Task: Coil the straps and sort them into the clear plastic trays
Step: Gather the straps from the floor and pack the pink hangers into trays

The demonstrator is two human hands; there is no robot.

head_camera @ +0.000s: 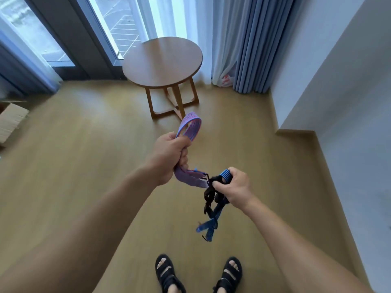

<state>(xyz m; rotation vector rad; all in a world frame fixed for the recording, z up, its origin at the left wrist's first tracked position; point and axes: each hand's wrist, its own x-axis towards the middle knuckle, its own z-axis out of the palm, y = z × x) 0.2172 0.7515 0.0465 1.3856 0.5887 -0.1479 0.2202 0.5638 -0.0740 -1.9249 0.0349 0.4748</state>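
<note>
Item 1: pink-and-blue strap (190,126). Gripped in the fist of the left hand (169,157). Folded loops stand out above the fist, and a flat tail (190,178) leaves below it toward the other hand.

Item 2: blue strap (226,176) with black buckles (209,197). The right hand (234,187) holds it with fingers curled round a small wound section. The loose ends hang below the hand, clear of the floor (84,166).

The hands are held near each other in mid-air, left higher than right. The pink tail reaches the black buckles; whether the two straps are joined cannot be told.

Surroundings: round wooden table (163,60) ahead by the grey-blue curtain (254,43), cardboard box (11,121) at far left, and black sandals (167,273) on the person's feet.
</note>
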